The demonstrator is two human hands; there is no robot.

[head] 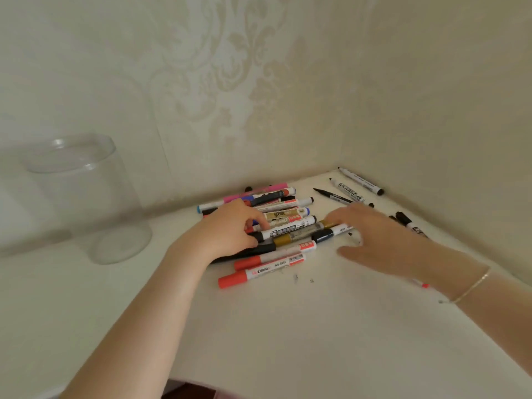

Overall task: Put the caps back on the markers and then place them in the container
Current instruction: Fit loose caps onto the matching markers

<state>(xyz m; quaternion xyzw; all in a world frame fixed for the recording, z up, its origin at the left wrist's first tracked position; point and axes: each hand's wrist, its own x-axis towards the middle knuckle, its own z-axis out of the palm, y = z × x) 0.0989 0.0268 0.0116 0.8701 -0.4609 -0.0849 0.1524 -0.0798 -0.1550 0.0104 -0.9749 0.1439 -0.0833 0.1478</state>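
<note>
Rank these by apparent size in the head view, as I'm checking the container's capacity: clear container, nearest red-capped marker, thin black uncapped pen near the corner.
1. clear container, by far.
2. red-capped marker.
3. thin black uncapped pen, though it lies farther away, so this is unsure.

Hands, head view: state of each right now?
Left hand: fingers curled on a white marker in the pile, gripping it.
Right hand: open, fingers spread over the markers, holding nothing visible.
</note>
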